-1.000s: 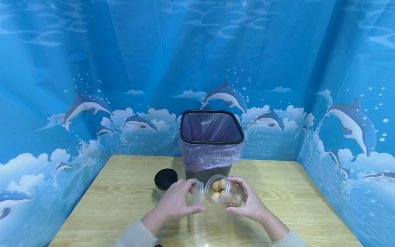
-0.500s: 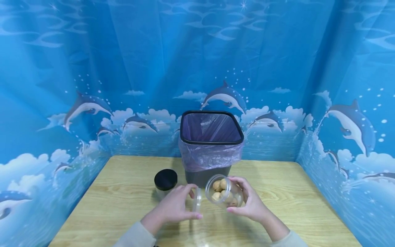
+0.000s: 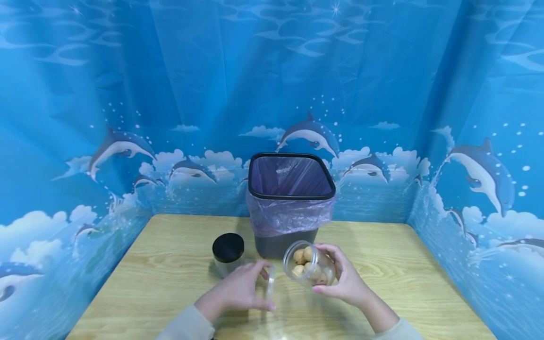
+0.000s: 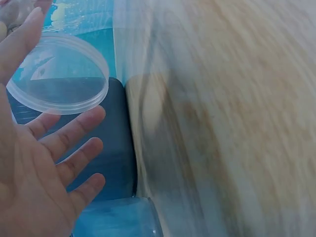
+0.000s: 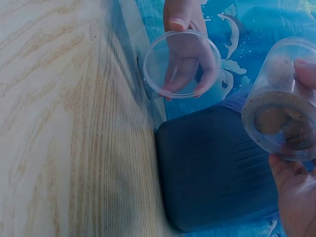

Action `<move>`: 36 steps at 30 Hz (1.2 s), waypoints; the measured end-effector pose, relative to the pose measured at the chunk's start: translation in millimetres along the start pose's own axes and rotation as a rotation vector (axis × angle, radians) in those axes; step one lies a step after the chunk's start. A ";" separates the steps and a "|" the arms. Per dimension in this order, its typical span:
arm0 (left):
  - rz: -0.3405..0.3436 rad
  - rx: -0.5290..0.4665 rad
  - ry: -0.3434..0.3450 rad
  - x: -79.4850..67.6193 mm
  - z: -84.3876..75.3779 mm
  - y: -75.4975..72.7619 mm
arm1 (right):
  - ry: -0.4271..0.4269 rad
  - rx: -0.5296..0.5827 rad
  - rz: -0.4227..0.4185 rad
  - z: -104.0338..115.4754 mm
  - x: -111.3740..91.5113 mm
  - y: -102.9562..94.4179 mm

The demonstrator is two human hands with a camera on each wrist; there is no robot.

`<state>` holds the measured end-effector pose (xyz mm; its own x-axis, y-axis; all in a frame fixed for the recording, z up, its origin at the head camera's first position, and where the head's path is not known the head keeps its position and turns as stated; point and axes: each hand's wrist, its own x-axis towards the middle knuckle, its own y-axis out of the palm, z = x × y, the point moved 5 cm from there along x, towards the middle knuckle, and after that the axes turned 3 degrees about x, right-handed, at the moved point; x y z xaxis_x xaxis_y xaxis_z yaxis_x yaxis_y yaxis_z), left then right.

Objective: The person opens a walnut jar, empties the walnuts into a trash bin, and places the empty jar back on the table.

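Note:
My left hand [image 3: 242,289] holds a clear round lid [image 3: 270,283] on edge, pinched at its rim between thumb and fingers. In the left wrist view the lid [image 4: 94,102] shows a see-through disc, the other fingers spread below it. My right hand [image 3: 345,279] grips a clear plastic jar [image 3: 327,270] round its side. The uncovered jar is tilted, its mouth facing left toward the lid, with a gap between them. Several tan walnuts [image 3: 299,270] lie inside. The right wrist view shows the base of the jar [image 5: 279,94] and the lid [image 5: 216,54] apart from it.
A black-lidded clear jar [image 3: 228,248] stands on the table just behind my left hand. Behind both hands is a dark bin [image 3: 284,244] with a purple liner [image 3: 293,215]. The wooden table [image 3: 382,255] ends at a blue dolphin-print curtain [image 3: 204,85].
My left hand has moved slightly left and down with the lid, widening the gap to the jar. The right hand and the jar of walnuts have stayed almost still.

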<state>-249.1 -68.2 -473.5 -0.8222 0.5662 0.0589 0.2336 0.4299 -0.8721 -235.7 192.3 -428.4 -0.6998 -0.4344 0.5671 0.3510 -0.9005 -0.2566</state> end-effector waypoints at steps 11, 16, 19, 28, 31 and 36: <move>0.045 0.014 0.027 0.8 0.6 6.9 | -0.001 -0.002 -0.002 0.5 -0.2 0.2; 0.050 0.011 0.020 1.7 1.4 10.2 | 0.001 0.028 0.008 0.7 -0.8 0.8; 0.051 0.015 0.021 2.3 2.0 11.4 | 0.003 0.029 0.009 0.5 -1.1 0.8; 0.071 -0.003 0.012 3.8 4.8 15.7 | 0.012 0.034 0.013 -0.2 -1.2 0.9; 0.070 -0.016 0.006 3.4 7.9 16.9 | 0.011 0.026 0.011 -0.4 -1.3 0.6; 0.044 -0.010 -0.002 0.9 14.5 16.1 | 0.012 0.029 0.012 -1.6 -1.4 0.5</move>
<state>-253.6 -71.0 -494.5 -0.8121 0.5832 0.0192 0.2749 0.4114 -0.8690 -235.6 192.4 -430.6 -0.7028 -0.4458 0.5544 0.3775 -0.8942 -0.2405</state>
